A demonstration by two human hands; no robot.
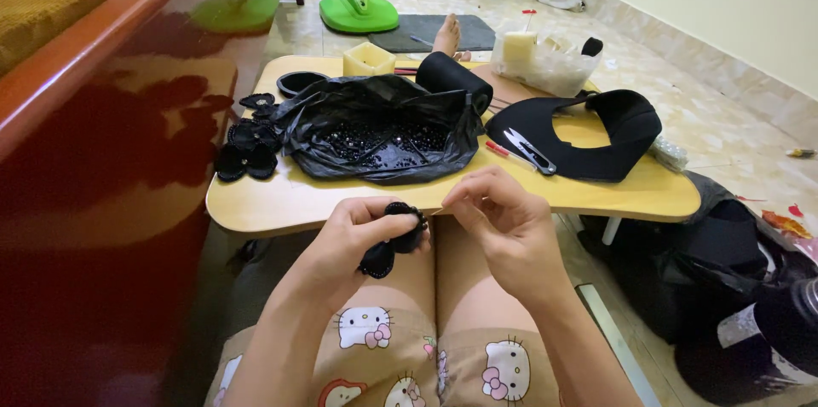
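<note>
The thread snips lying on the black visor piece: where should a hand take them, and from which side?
Probably the broad handle end of the thread snips, coming from above on the person's side: they lie flat on the black visor piece, that end nearest the right hand.

Black fabric flower (394, 238), yellow table (281, 198), glossy black bag (375, 130).

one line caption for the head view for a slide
Left hand holds a black fabric flower piece; right hand pinches beside it.
</note>
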